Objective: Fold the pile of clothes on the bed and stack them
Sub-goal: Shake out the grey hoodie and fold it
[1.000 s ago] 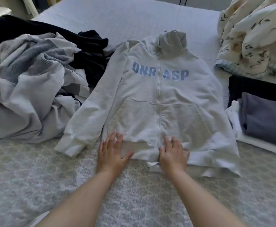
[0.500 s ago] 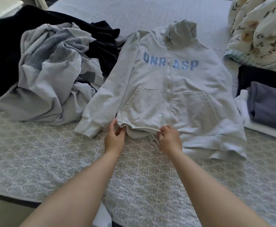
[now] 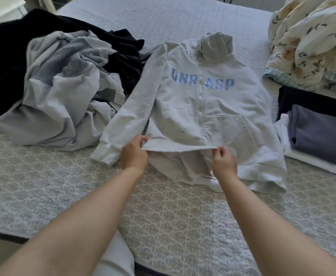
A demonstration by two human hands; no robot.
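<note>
Between both hands, left hand (image 3: 134,154) and right hand (image 3: 224,161) pinch the pale grey zip-up hoodie's (image 3: 209,108) ribbed hem (image 3: 175,146), lifted; folding it away toward the hood likely comes next.

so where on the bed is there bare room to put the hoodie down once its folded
Bare quilt lies along the near edge, below the hoodie, and beyond its hood at the far end. The left is crowded by the unfolded pile; the right by the folded stack and floral duvet.
</note>
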